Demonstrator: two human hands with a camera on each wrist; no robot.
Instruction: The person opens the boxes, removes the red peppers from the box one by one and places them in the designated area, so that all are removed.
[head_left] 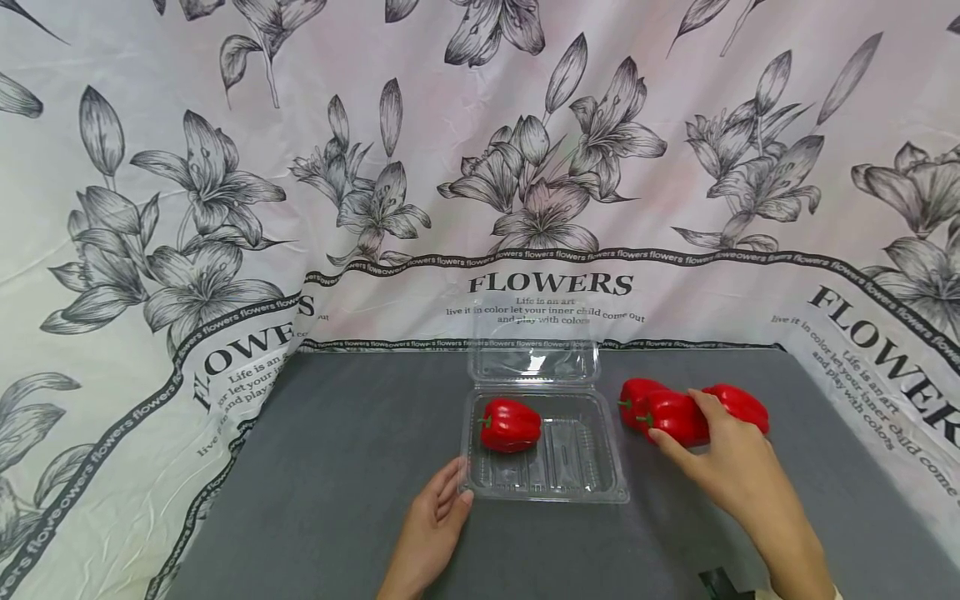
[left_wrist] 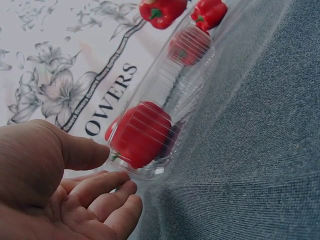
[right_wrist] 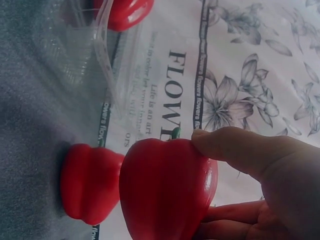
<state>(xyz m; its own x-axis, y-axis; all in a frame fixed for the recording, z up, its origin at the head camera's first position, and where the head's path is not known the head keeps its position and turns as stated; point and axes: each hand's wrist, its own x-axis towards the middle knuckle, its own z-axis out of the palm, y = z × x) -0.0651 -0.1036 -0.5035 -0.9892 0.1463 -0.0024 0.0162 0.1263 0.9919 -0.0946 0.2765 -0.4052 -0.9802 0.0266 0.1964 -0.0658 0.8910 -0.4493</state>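
Note:
A clear plastic clamshell container (head_left: 551,492) lies with its lid raised at the back. One red bell pepper (head_left: 512,425) sits in the left part of its base. My left hand (head_left: 431,529) holds the container's front left corner, thumb at the corner and fingers along the side wall. To the right of the container, my right hand (head_left: 738,467) grips a red bell pepper (right_wrist: 165,190) between thumb and fingers. Another red bell pepper (right_wrist: 90,185) lies just beside the held one. A third pepper (head_left: 738,406) is partly hidden behind my right hand.
Grey cloth covers the table (head_left: 337,467). White fabric (head_left: 375,300) with flower prints and lettering hangs at the back and both sides. The transparent lid (head_left: 534,362) stands up close to the back fabric. A small dark object (head_left: 717,583) shows near my right wrist.

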